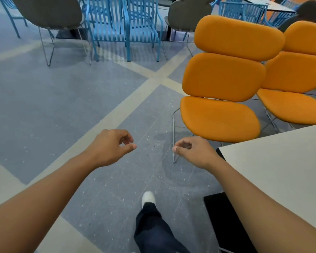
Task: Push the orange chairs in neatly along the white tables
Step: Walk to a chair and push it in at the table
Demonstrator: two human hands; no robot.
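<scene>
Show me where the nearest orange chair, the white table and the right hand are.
nearest orange chair (220, 119): head view, seat cushion.
white table (281, 165): head view, bare top.
right hand (195, 152): head view, back of the hand.

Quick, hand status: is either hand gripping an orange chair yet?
Left hand: open, fingers loosely curled, holding nothing.
Right hand: open, fingers loosely curled, holding nothing; not gripping the nearest orange chair.

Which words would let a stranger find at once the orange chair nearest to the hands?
Start at the white table in the lower right. Beyond its corner, take the leftmost orange chair, just past the right hand. Unlike its neighbour chair, partly cut by the frame edge, it shows whole, with open floor on its left.
</scene>
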